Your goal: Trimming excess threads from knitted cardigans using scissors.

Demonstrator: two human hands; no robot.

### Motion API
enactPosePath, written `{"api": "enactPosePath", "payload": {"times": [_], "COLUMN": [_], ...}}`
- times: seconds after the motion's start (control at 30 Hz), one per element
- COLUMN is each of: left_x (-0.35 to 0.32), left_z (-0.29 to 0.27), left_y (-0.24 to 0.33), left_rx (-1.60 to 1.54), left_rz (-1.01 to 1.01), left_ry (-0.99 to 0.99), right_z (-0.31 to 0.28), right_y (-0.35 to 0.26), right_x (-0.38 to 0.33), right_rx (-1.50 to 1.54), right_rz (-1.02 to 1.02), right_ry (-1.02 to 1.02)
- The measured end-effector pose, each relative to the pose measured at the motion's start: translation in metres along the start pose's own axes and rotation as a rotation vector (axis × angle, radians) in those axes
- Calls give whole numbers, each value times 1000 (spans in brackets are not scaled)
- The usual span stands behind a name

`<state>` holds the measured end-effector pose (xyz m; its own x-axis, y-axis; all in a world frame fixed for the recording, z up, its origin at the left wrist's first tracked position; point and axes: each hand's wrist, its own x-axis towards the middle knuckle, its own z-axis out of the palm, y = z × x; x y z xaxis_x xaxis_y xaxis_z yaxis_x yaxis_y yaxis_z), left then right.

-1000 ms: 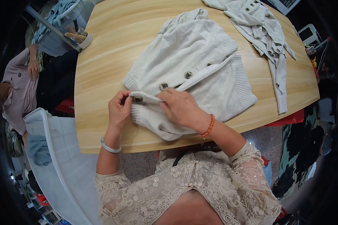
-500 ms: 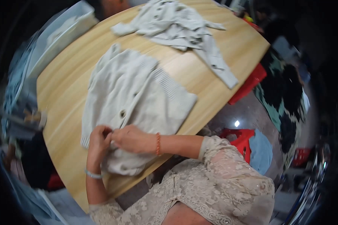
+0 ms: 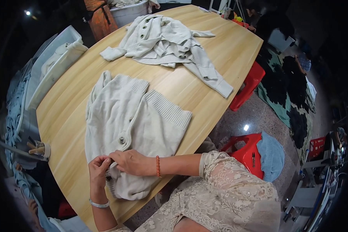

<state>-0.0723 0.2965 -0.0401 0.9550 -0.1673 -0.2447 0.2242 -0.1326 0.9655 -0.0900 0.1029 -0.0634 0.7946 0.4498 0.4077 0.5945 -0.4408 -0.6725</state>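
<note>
The left hand (image 3: 98, 167) is pinching thumb and fingers together on the front edge of an off-white ribbed-knit cardigan (image 3: 147, 133), and the right hand (image 3: 132, 162) is gripping that edge at its 3 o'clock, apparently keeping the band steady between them. The cardigan is lying toward 1 o'clock on a pale wood-grained table (image 3: 67, 116), presumably near for easy reach, with a dark round button (image 3: 121, 140) showing just beyond the fingers. Farther toward 1 o'clock, another off-white knitted garment (image 3: 168, 33) is resting, seemingly apart for working room.
</note>
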Motion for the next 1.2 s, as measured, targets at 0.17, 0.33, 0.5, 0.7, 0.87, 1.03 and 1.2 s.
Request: {"api": "enactPosePath", "payload": {"times": [0.17,0.33,0.5,0.7,0.87,1.03,1.2], "left_x": [-18,-21,-22,-26,-29,-32,-10], "left_z": [8,6,6,6,-9,-23,8], "left_y": [7,-24,-29,-28,-13,-7,14], "left_rx": [-54,183,266,234,522,813,1131], "left_rz": [49,122,250,247,259,236,670], "left_ry": [-155,-9,24,29,96,245,342], "right_z": [3,-10,-14,-9,-28,-53,-41], "right_y": [13,14,19,9,2,13,11], "right_x": [-4,3,6,6,2,-5,-1], "right_rx": [-63,13,72,78,85,-229,-226], "right_rz": [34,82,87,105,54,34,9], "right_ry": [-50,-221,-265,-221,-266,-173,-198]}}
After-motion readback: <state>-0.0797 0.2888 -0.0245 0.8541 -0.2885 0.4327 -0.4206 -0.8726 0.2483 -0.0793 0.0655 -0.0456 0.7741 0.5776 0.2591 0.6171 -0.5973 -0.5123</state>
